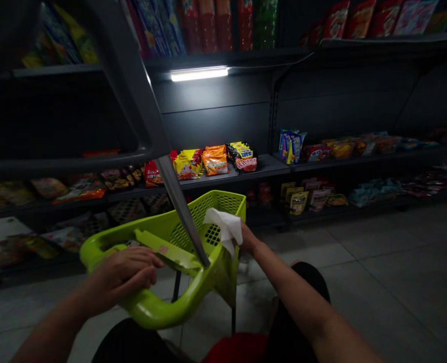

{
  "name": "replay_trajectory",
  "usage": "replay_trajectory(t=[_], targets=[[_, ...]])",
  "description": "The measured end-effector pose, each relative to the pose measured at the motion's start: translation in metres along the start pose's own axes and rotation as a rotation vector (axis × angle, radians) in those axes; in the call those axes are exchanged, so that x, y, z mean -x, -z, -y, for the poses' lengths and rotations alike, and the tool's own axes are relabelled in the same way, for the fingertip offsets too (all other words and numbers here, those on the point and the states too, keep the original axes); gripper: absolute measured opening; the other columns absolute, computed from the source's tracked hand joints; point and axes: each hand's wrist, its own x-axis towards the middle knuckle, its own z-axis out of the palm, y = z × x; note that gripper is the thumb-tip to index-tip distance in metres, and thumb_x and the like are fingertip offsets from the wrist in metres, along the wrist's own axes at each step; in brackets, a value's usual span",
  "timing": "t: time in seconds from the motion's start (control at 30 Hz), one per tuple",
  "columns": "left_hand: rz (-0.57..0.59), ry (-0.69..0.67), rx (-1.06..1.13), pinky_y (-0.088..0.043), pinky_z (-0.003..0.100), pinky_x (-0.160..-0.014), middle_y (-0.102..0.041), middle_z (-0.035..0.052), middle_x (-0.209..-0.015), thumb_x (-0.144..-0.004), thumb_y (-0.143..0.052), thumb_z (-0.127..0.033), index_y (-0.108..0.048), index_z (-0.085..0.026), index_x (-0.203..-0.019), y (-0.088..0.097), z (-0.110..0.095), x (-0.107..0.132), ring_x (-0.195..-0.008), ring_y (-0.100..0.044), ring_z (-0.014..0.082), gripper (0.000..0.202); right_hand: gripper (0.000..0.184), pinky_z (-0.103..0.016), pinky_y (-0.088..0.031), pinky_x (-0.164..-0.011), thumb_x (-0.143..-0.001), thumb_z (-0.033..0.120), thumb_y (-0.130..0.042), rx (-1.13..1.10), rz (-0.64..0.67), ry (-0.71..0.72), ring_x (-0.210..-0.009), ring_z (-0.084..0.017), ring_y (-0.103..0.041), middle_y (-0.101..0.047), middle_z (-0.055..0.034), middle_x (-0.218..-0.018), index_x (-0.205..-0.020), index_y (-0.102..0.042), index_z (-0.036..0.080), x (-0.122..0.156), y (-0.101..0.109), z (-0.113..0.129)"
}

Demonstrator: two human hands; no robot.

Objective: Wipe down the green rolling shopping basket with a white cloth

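Note:
A lime-green plastic shopping basket (223, 195) with perforated walls stands before my knees. Its grey pull handle (125, 75) rises on a metal shaft toward the upper left, close to the camera. My left hand (127, 275) rests over the basket's rounded near-left grip, fingers bent across it. At the basket's right side, my right hand (248, 238) holds a white wipe (223, 224) that drapes over the rim. Part of that hand is behind the wipe and the rim, so some fingers are hidden.
Dark shelves with snack packets (215, 160) run across the back, lit by a tube lamp (199, 74). More bags (299, 201) sit on the low shelf at right. My bent knees flank the basket above the tiled floor (359, 282).

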Motion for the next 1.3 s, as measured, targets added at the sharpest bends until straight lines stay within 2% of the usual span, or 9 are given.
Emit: replay_trajectory(t=[0.13, 0.27, 0.5, 0.7, 0.8, 0.93, 1.07, 1.2, 1.3], targets=[[0.001, 0.009, 0.022, -0.052, 0.028, -0.101, -0.079, 0.0015, -0.087, -0.100, -0.044, -0.032, -0.075, -0.024, -0.076, 0.005, 0.033, -0.006, -0.094, -0.074, 0.0179, 0.040, 0.042, -0.047, -0.036, -0.118, -0.093, 0.043, -0.047, 0.048, -0.132, 0.078, -0.123, -0.030, -0.057, -0.068, -0.0153, -0.121, -0.119, -0.066, 0.016, 0.018, -0.037, 0.029], [0.024, 0.035, 0.029, -0.050, 0.030, -0.103, -0.080, 0.0000, -0.086, -0.102, -0.043, -0.034, -0.077, -0.025, -0.077, 0.009, 0.052, -0.013, -0.090, -0.074, 0.0165, 0.043, 0.032, -0.049, -0.030, -0.123, -0.093, 0.041, -0.049, 0.012, -0.060, 0.271, -0.114, -0.028, -0.061, -0.069, -0.0104, -0.109, -0.108, -0.067, 0.019, 0.043, -0.078, 0.081], [0.006, 0.068, 0.154, -0.055, 0.030, -0.095, -0.080, 0.0044, -0.084, -0.102, -0.041, -0.045, -0.070, -0.021, -0.066, 0.011, 0.049, -0.028, -0.087, -0.073, 0.0187, 0.052, 0.028, -0.052, -0.031, -0.120, -0.094, 0.027, -0.053, 0.064, -0.156, 0.171, -0.117, -0.025, -0.062, -0.071, -0.0116, -0.117, -0.117, -0.067, 0.020, 0.039, -0.031, 0.038], [-0.083, 0.222, 0.106, -0.053, 0.030, -0.096, -0.080, 0.0048, -0.095, -0.101, -0.042, -0.049, -0.074, -0.022, -0.075, 0.009, 0.048, -0.024, -0.095, -0.072, 0.0206, 0.050, 0.059, -0.038, -0.054, -0.096, -0.091, 0.031, -0.053, -0.171, -0.054, 0.141, -0.106, -0.023, -0.064, -0.066, -0.0125, -0.121, -0.147, -0.042, 0.015, 0.028, -0.061, 0.134], [-0.109, 0.323, 0.047, -0.048, 0.036, -0.106, -0.081, 0.0057, -0.096, -0.098, -0.043, -0.057, -0.077, -0.022, -0.078, 0.009, 0.049, -0.019, -0.097, -0.072, 0.0232, 0.053, 0.049, -0.042, -0.055, -0.092, -0.093, 0.032, -0.051, -0.015, -0.165, 0.149, -0.102, -0.026, -0.064, -0.068, -0.0143, -0.110, -0.138, -0.050, 0.013, 0.031, -0.088, 0.139], [-0.185, 0.463, 0.009, -0.048, 0.043, -0.109, -0.078, 0.0076, -0.115, -0.093, -0.045, -0.065, -0.076, -0.022, -0.116, 0.007, 0.024, -0.013, -0.107, -0.070, 0.0277, 0.058, 0.036, -0.048, -0.045, -0.112, -0.094, 0.032, -0.053, 0.137, -0.139, 0.287, -0.122, -0.026, -0.060, -0.067, -0.0143, -0.123, -0.127, -0.060, 0.018, 0.047, -0.074, 0.050], [-0.301, 0.507, 0.109, -0.049, 0.037, -0.109, -0.069, 0.0043, -0.138, -0.099, -0.034, -0.061, -0.058, -0.024, -0.142, -0.012, -0.040, -0.020, -0.129, -0.062, 0.0268, 0.061, 0.039, -0.052, -0.036, -0.118, -0.095, 0.031, -0.050, 0.202, -0.221, 0.046, -0.136, -0.028, -0.050, -0.063, -0.0154, -0.135, -0.130, -0.060, 0.018, 0.048, -0.037, -0.012], [-0.263, 0.587, -0.054, -0.060, 0.034, -0.083, -0.079, 0.0080, -0.115, -0.099, -0.035, -0.057, -0.056, -0.021, -0.135, -0.043, -0.087, -0.037, -0.104, -0.075, 0.0271, 0.055, 0.027, -0.052, -0.035, -0.116, -0.091, 0.032, -0.055, 0.131, -0.027, 0.164, -0.119, -0.028, -0.058, -0.069, -0.0124, -0.112, -0.113, -0.065, 0.018, 0.033, -0.043, 0.030], [-0.285, 0.672, -0.212, -0.055, 0.030, -0.060, -0.081, 0.0072, -0.091, -0.099, -0.036, -0.054, -0.060, -0.022, -0.114, -0.056, -0.087, -0.037, -0.078, -0.078, 0.0266, 0.043, 0.031, -0.047, -0.041, -0.109, -0.092, 0.034, -0.055, 0.077, 0.152, 0.330, -0.108, -0.026, -0.058, -0.067, -0.0126, -0.110, -0.116, -0.061, 0.016, 0.028, -0.061, 0.073]])
